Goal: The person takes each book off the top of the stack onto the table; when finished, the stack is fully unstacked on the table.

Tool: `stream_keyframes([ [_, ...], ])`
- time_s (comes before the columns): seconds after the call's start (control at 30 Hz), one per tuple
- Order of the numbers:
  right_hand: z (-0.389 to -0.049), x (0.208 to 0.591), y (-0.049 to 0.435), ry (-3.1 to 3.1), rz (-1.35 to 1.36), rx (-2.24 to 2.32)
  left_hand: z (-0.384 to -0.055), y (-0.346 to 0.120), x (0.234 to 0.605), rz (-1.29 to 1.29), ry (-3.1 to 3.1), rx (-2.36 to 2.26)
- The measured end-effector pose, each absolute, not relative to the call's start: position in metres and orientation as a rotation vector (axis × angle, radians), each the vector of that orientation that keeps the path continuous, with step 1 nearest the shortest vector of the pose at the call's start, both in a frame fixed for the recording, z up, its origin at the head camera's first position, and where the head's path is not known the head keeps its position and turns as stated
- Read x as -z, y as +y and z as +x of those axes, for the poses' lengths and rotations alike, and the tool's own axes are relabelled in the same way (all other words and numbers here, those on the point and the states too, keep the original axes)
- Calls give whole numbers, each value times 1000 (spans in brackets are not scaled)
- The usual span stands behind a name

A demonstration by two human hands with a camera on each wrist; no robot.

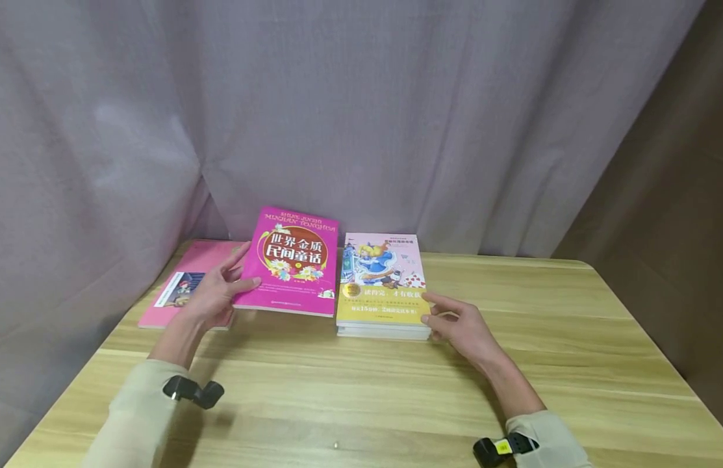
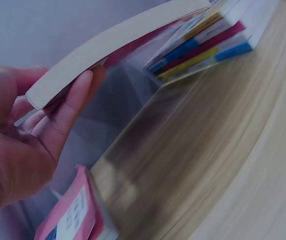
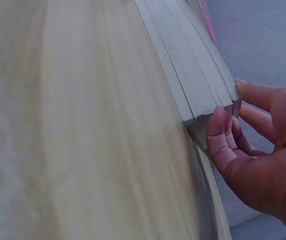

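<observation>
Magenta book (image 1: 288,263) is gripped aloft by left hand (image 1: 214,292), right hand (image 1: 463,327) grasping book stack (image 1: 384,283) by right edge, likely steadying it

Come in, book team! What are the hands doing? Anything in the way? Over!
Left hand holds magenta book above table. Right hand touches right edge of book stack. Pink book partly hidden behind left hand.

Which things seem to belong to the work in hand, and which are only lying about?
Seemingly in work:
glossy magenta paperback book, held by the left hand
stack of paper books, pink and yellow on top, gripped by the right hand

Perhaps only lying about:
flat pink paper book, in neither hand
</observation>
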State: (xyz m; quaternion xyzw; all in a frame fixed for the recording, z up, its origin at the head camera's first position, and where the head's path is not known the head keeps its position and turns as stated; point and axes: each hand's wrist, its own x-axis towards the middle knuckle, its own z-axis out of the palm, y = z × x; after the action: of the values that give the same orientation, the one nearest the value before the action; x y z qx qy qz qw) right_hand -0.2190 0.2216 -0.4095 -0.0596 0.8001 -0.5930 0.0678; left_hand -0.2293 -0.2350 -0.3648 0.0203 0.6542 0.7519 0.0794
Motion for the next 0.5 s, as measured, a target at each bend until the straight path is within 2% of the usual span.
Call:
stream_keyframes([
  [0.2,-220,410,222,2409,-175,1804,-229,-252,375,-10,2065,-2076],
  [0.5,-219,410,222,2368,-167,1834,-241,-242,395,11,2205,-1917],
])
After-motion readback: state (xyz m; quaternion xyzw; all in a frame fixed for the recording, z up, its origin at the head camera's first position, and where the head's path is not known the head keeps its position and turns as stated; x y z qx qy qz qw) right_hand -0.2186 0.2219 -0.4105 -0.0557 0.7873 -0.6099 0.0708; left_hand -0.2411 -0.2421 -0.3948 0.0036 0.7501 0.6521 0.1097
